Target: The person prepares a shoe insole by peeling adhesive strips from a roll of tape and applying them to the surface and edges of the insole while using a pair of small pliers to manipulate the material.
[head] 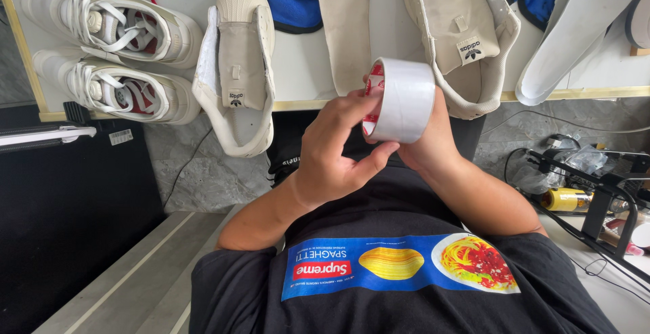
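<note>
Both hands' fingers (352, 114) grip a white tape roll (401, 100) held upright, steadied against the right hand (426, 144), the left hand (332, 151) feeling its edge; unlaced shoes (237, 83) lie beyond on the tabletop (305, 70).

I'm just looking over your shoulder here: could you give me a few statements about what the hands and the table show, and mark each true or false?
1. Both hands hold a roll of white tape. True: the left hand has its fingers on the roll's face, and the right hand grips it from behind.
2. The tape lies flat on the table. False: it is held up off it.
3. A laced pair of pale sneakers sits at the table's left end. True.
4. The unlaced shoe stands wholly on the table. False: its heel hangs over the edge.
5. The loose insole is black. False: it is pale beige.
</note>
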